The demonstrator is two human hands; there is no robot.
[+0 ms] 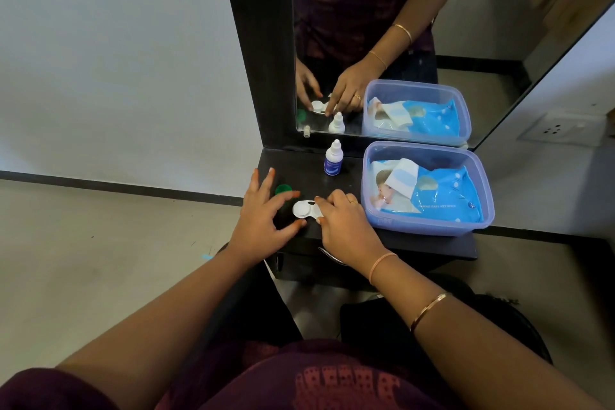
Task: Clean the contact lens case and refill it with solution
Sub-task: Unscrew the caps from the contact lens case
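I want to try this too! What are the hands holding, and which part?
The right hand pinches the white lens case by its right end. The left hand holds nothing, its fingers spread near the green cap.

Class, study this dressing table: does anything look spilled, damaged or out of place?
No spill or damage shows. One round green cap lies loose on the black tabletop, off the white plastic lens case. The blue wet-wipes pack has its flap peeled open.
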